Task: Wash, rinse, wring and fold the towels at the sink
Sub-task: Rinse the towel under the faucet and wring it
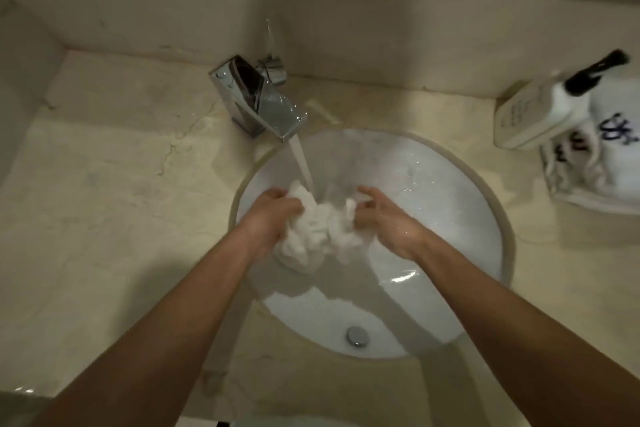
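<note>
I'm at a bathroom vanity: a round white undermount sink [450,184] set in beige marble counter [104,218], chrome faucet [258,102] running at eleven o'clock, soap bottle [540,111] and towels [602,163] at two o'clock.

There is only 1 view, from the head camera. It looks steeply down and forward, close above the sink [485,191], which fills the middle. The tap [258,100] is at the far side, and both forearms enter from the bottom edge.
</note>
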A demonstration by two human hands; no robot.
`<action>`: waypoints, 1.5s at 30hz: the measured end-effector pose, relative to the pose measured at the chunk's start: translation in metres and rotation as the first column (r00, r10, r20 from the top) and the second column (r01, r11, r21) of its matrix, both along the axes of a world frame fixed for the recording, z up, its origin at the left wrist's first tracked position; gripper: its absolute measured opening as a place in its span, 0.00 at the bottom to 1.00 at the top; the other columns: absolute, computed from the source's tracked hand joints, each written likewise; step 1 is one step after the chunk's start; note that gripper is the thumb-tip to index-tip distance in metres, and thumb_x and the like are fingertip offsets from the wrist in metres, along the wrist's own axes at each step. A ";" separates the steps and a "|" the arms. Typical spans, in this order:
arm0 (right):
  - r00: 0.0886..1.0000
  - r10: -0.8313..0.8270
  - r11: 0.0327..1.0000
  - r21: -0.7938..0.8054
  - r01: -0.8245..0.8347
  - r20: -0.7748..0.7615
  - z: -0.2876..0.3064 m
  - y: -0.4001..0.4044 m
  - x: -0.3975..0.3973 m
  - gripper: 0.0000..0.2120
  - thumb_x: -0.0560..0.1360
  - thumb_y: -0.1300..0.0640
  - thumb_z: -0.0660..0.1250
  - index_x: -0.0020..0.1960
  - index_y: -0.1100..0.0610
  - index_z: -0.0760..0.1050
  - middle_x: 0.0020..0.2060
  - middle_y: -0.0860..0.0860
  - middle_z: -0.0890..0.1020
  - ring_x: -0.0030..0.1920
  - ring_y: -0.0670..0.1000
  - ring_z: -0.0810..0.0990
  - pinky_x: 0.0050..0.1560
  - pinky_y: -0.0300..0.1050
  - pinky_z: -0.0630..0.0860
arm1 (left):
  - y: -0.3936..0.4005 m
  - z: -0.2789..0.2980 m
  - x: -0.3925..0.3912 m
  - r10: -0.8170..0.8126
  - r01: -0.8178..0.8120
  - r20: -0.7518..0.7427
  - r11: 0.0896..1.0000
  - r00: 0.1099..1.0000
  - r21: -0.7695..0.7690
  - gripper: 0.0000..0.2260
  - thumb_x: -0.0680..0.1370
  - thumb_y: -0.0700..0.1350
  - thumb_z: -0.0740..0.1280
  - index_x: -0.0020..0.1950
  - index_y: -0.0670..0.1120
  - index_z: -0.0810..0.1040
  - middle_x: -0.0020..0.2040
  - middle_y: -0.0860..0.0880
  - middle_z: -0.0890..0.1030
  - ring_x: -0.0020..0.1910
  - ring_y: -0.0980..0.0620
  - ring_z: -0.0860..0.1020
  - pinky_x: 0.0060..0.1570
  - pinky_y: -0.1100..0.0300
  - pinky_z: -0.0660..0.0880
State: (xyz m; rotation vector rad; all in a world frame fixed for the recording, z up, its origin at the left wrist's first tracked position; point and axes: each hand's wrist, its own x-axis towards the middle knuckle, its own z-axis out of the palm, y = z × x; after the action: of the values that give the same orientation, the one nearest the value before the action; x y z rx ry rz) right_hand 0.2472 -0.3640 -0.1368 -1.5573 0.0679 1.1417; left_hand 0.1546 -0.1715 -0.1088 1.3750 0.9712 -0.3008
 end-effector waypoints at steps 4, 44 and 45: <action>0.963 0.258 0.963 -0.102 -0.250 0.076 0.031 -0.007 -0.018 0.12 0.65 0.64 0.66 0.48 0.63 0.77 0.38 0.54 0.79 0.36 0.49 0.77 0.34 0.38 0.72 | -0.015 0.038 -0.014 -0.169 0.180 0.158 0.982 0.973 -0.056 0.11 0.68 0.40 0.69 0.48 0.38 0.81 0.42 0.42 0.82 0.42 0.45 0.82 0.42 0.56 0.75; 0.836 -0.092 0.987 -0.064 0.150 0.541 0.235 -0.076 0.009 0.14 0.77 0.65 0.59 0.59 0.55 0.76 0.59 0.57 0.78 0.60 0.56 0.78 0.58 0.47 0.79 | 0.026 0.206 0.010 -0.541 0.166 0.246 0.602 0.804 0.781 0.11 0.80 0.49 0.66 0.38 0.49 0.76 0.39 0.49 0.79 0.39 0.50 0.76 0.36 0.58 0.68; 0.867 -0.042 0.995 -0.055 0.079 0.496 0.237 -0.077 0.008 0.13 0.76 0.60 0.61 0.59 0.55 0.77 0.60 0.56 0.78 0.60 0.55 0.78 0.60 0.46 0.78 | 0.019 0.207 0.010 -0.466 0.100 0.355 0.707 0.810 0.700 0.11 0.80 0.49 0.65 0.39 0.48 0.76 0.38 0.48 0.78 0.39 0.50 0.75 0.36 0.58 0.68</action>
State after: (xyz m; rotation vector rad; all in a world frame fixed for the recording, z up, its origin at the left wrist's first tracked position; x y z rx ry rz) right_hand 0.2547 -0.4405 0.0998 -1.8593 -0.1863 0.6661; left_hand 0.1642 -0.1528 0.0987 2.1375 0.3836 0.2127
